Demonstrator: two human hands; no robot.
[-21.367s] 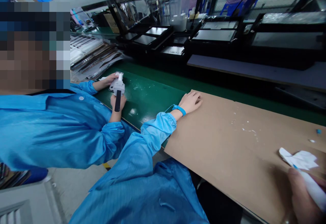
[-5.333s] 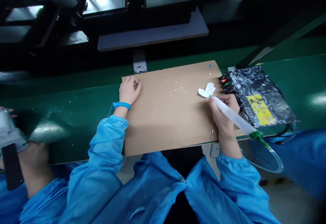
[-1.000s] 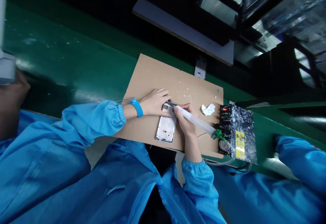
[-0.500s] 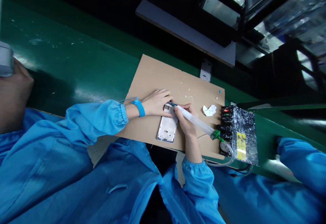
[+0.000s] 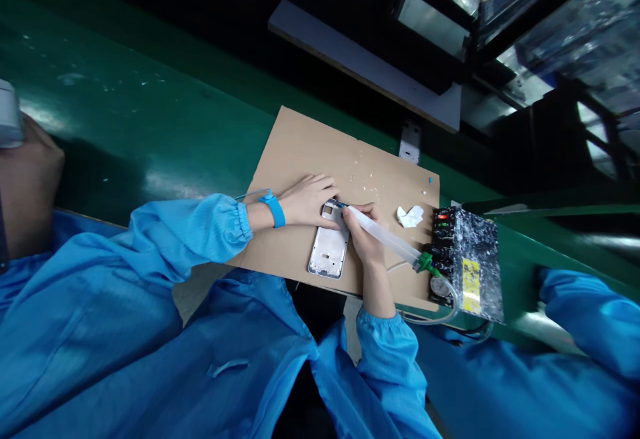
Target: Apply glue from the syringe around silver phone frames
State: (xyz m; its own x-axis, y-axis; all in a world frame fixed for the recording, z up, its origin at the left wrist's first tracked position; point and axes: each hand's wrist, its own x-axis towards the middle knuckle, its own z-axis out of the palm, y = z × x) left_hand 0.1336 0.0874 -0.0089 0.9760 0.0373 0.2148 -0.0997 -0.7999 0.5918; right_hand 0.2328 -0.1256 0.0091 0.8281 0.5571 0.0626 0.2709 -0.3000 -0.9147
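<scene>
A phone's metal middle frame (image 5: pixel 328 252) lies on a cardboard sheet (image 5: pixel 295 149), its cut-out end farthest from me. My left hand (image 5: pixel 311 202), with a blue wrist strap (image 5: pixel 273 209), grips that far end between thumb and fingers. In my right hand (image 5: pixel 367 236) is a clear dispensing syringe (image 5: pixel 385 234), held like a pen. Its tip points at the frame's upper right edge; whether it touches cannot be made out. A green cap (image 5: pixel 425 262) and a hose join the syringe's back end to a dispenser box (image 5: pixel 483 259).
Crumpled white tissue (image 5: pixel 410 216) and small white specks lie on the cardboard. Another pale phone frame (image 5: pixel 410 144) rests beyond its far edge, below a raised shelf (image 5: pixel 365 59). Co-workers' blue sleeves (image 5: pixel 590 319) are at right, and another person's hand (image 5: pixel 37 159) at far left.
The pale phone frame beyond the cardboard has shifted slightly to the right. Both my hands, the syringe and the held frame look almost unmoved.
</scene>
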